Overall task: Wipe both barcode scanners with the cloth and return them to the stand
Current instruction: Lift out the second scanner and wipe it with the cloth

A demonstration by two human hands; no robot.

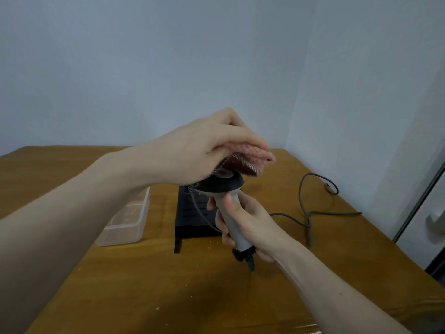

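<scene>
My right hand (243, 227) grips the scanner (224, 189) handle; my left hand (204, 150) presses the cloth (248, 160) onto its head, wiping; next, the stand (190, 220)

Before us a wooden worktop (134, 285) set into a corner, pale blue-grey walls (144, 68) meeting at our right, soft even light, a dark-framed glass door (420, 203) with a metal handle (434, 221) at our far right
</scene>
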